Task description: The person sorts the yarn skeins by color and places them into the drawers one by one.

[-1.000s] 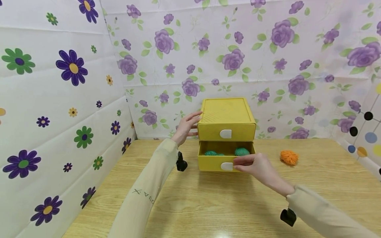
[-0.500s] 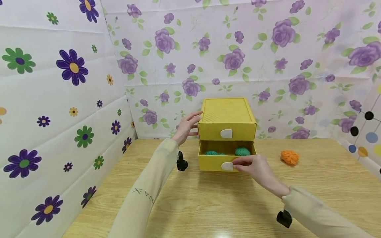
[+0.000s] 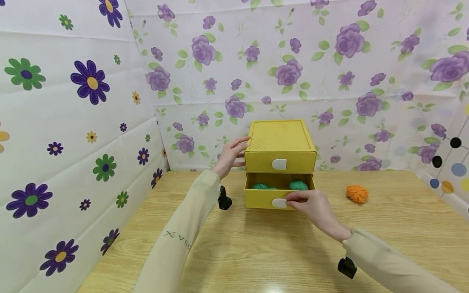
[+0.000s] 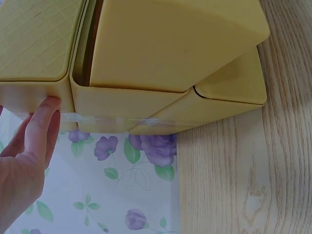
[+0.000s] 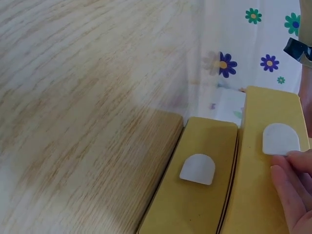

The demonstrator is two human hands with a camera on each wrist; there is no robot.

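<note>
A yellow two-drawer box (image 3: 280, 136) stands against the back wall, its upper drawer (image 3: 253, 163) closed. The lower drawer (image 3: 256, 199) is partly pulled out and has two balls of green yarn (image 3: 298, 185) inside. My right hand (image 3: 316, 209) pinches the edge of the lower drawer's white handle (image 5: 281, 139), also visible in the right wrist view. Against the box's left side rests my left hand (image 3: 229, 156), fingers extended. In the left wrist view its fingertips (image 4: 50, 103) touch the side near the top.
To the right of the box, an orange yarn ball (image 3: 357, 193) lies on the wooden table (image 3: 234, 252). A purple-flowered cloth (image 3: 205, 81) hangs behind the box, and another flowered cloth (image 3: 62, 134) runs along the left side.
The lower drawer has slid slightly inward, with my right hand at its handle. My right forearm has shifted a little to the left. My left hand stays at the box's side.
</note>
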